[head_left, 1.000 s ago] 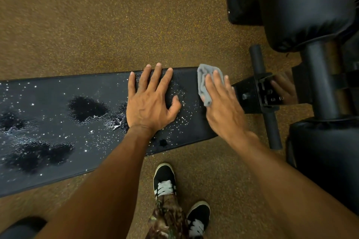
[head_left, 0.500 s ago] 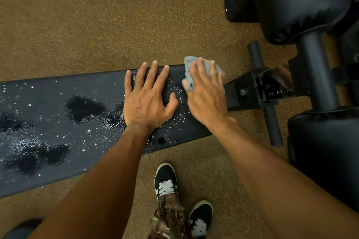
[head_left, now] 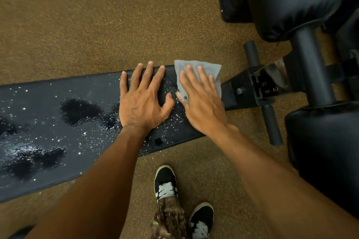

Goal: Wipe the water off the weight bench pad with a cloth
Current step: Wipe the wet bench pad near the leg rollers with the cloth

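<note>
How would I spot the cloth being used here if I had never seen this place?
Find the long black bench pad that crosses the brown speckled floor, wet with droplets and dark puddles. Follow it to its right end, where two bare hands lie flat. The cloth is the small pale grey rag under the right hand; the left hand beside it presses bare pad.

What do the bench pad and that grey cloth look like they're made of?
The bench pad looks like black vinyl or faux leather: faintly grained, with water beading and pooling on it. The grey cloth under the right hand looks like soft matte microfibre, though that's uncertain.
</note>
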